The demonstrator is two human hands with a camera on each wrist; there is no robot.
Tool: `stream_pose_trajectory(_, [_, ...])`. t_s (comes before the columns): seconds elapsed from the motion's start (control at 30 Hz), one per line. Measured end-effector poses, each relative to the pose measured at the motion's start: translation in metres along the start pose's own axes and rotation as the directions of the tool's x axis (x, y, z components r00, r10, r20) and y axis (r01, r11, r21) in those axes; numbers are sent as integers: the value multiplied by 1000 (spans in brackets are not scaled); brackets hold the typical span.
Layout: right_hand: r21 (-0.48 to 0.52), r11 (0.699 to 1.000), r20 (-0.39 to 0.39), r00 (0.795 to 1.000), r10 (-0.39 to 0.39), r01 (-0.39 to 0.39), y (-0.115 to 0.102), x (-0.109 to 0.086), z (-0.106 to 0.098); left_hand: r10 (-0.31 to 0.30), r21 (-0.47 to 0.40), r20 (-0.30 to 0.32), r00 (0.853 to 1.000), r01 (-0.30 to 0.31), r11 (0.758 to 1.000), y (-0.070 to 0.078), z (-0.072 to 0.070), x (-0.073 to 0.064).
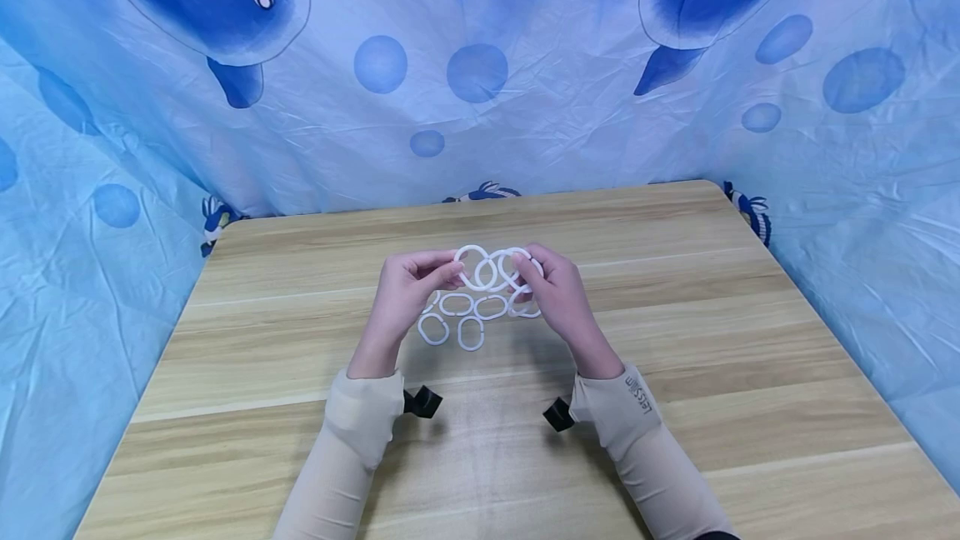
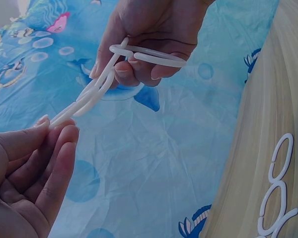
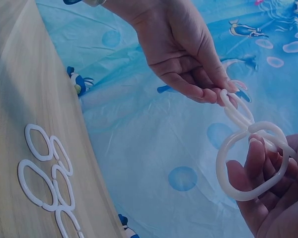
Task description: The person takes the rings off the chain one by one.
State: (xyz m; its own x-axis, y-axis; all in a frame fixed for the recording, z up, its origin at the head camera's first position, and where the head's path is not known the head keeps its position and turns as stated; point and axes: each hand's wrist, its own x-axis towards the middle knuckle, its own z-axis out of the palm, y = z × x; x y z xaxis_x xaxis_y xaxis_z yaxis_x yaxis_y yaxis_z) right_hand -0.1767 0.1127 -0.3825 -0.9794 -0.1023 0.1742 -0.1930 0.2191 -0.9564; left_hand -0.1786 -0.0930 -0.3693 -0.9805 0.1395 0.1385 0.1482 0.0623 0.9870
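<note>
A short chain of white plastic oval chain links (image 1: 472, 247) is held above the table between both hands. My left hand (image 1: 402, 288) pinches the chain's left end link between thumb and fingertips. At the other end, my right hand (image 1: 561, 294) pinches the links with its thumb on top. In the right wrist view, a rounded white link (image 3: 221, 166) stands in front of the right hand's fingers. The left wrist view shows the joined links (image 2: 92, 94) stretched slantwise between the hands. Where the right fingers meet the links is partly hidden.
Several loose white links (image 1: 471, 348) lie in a cluster on the wooden table (image 1: 480, 457), just below the hands. Blue sheeting (image 1: 555, 132) with sea-animal prints hangs behind and at both sides. Black camera mounts (image 1: 425, 402) stick inward from the wrists.
</note>
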Motion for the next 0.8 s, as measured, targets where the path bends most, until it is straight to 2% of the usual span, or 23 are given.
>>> stream_pose_trajectory(0.47, [24,999,7,1000,25,-25,0,0,-1,19,-5,-4,1000,-19,1000,-3,1,1])
stream_pose_trajectory(0.8, [78,996,20,998,51,-53,3,1,-3,43,1,-34,999,-42,999,-2,1,1])
